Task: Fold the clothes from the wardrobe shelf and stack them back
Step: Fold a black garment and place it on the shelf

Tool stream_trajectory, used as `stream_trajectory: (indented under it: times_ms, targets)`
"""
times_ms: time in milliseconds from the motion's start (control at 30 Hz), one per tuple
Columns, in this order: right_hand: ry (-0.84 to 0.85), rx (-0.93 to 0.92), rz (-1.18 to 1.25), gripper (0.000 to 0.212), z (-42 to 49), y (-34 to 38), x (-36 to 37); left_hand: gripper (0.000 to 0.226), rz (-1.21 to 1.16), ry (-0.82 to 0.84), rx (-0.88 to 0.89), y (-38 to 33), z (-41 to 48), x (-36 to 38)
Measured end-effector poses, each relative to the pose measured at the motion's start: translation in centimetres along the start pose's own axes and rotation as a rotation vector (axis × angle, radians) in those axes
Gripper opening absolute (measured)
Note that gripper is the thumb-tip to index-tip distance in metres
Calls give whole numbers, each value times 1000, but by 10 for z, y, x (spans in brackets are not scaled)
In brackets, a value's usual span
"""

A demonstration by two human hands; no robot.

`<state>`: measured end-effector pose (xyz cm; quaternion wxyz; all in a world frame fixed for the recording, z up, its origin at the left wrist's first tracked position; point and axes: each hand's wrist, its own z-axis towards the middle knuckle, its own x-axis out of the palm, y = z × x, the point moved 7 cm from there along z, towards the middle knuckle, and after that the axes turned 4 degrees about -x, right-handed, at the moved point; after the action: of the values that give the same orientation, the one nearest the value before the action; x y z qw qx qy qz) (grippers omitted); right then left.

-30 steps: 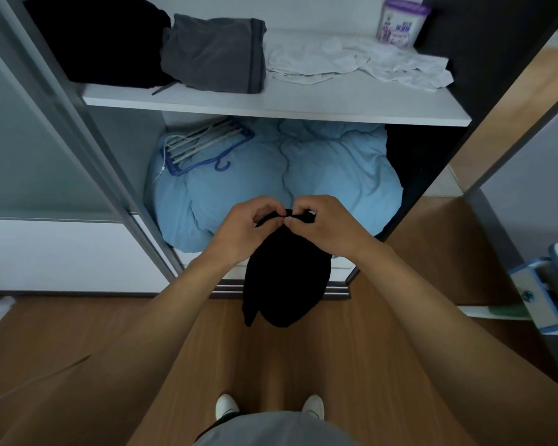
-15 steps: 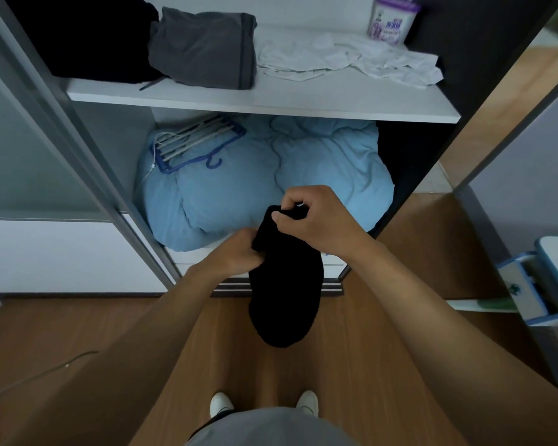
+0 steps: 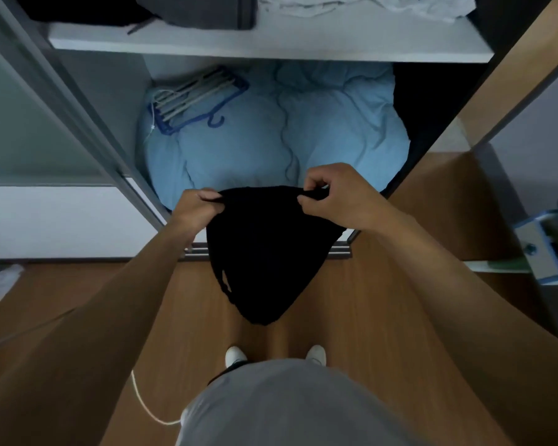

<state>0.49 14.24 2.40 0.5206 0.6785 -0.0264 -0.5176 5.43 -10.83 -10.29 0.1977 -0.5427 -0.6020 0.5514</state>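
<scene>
The left hand (image 3: pixel 197 204) and right hand (image 3: pixel 332 194) each pinch a top corner of a black garment (image 3: pixel 264 252), fingers curled on the cloth, holding it spread and hanging over the wooden floor (image 3: pixel 368 300), on the near side of the wardrobe shelf (image 3: pixel 271 43). It looks like the spreading-out step before a fold. The next move likely calls for bringing the two corners together evenly, then setting it on that shelf beside the folded grey garment (image 3: pixel 200 11)

Home bedroom: sliding-door wardrobe (image 3: pixel 78 101), blue duvet (image 3: pixel 303 140), hangers (image 3: pixel 194 94), wood floor (image 3: pixel 384 300).
</scene>
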Motion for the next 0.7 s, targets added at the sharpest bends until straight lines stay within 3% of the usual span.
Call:
stream_trajectory:
  times_ms: [167, 367, 433, 567, 700]
  targets:
    - [-89, 78, 23, 31, -5, -21, 5, 27, 91, 151, 70, 5, -8, -9]
    - [-170, 32, -104, 33, -1, -16, 5, 19, 550, 337, 224, 2, -12, 9]
    - [-184, 19, -84, 24, 2, -9, 3, 19, 603, 340, 248, 4, -12, 18]
    - [-70, 86, -200, 49, 9, -11, 2, 24, 616, 272, 153, 11, -3, 26]
    - [120, 275, -341, 51, 3, -38, 2, 21, 443, 141, 23, 11, 4, 19]
